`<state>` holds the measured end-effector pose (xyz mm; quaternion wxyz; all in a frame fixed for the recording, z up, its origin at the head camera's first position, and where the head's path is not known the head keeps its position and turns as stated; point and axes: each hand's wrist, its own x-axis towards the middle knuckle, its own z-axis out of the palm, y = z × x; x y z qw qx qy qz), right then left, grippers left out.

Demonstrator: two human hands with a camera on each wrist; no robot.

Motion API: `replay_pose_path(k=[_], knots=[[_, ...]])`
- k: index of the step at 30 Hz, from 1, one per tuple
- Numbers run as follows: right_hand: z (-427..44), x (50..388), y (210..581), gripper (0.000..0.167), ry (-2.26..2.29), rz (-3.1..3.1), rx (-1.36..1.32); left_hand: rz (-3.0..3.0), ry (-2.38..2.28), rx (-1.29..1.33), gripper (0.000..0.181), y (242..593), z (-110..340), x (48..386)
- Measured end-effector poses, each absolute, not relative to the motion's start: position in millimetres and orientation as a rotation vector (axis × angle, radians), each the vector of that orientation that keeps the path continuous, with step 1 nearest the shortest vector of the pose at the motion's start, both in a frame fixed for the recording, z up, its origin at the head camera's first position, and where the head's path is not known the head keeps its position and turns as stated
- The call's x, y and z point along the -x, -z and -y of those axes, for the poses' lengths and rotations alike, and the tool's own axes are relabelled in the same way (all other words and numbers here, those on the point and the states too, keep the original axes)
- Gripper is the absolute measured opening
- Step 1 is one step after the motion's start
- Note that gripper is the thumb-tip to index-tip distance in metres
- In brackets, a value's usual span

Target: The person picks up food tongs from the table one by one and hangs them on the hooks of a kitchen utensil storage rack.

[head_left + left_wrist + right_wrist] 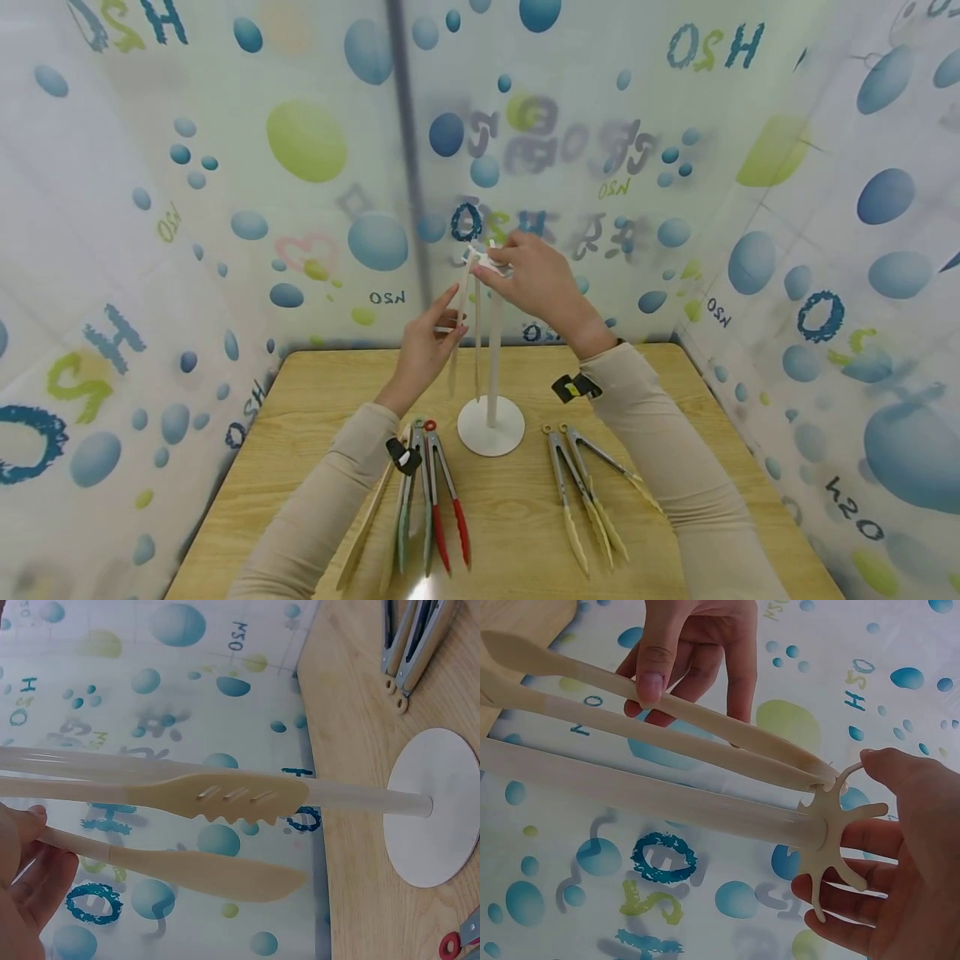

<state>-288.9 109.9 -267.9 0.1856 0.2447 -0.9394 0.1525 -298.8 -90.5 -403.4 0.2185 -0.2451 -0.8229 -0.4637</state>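
Note:
A white stand [495,358] with a round base [491,427] has a ring of curved hooks [821,814] on top. From one hook hangs a pair of beige tongs [682,746], its joined end at the hook. One arm is a slotted, toothed head [232,796] beside the pole; the other is a plain blade [217,877]. My left hand [429,350] pinches the plain arm between thumb and fingers, holding it away from the pole. My right hand [536,275] grips the hooks, thumb on one hook and fingers beneath.
On the wooden table [502,517], left of centre, lie red-tipped tongs [446,500], green-tipped tongs [416,508] and long beige tongs [367,525]. Several cream-tipped tongs [585,500] lie at the right. Patterned curtains [307,142] surround the table's back and sides.

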Motion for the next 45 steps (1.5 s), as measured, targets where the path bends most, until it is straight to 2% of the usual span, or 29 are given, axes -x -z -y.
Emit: replay_pose_path(k=[27,45], knots=[[-110.6,289.6,270.1,0.055,-0.460,2.646,-0.666,2.294,1.259,0.656,0.060,408.0,89.2,301.7],[-110.5,287.8,270.8,0.057,-0.498,2.650,-0.667,2.300,1.284,0.599,0.057,395.7,105.3,298.8]])
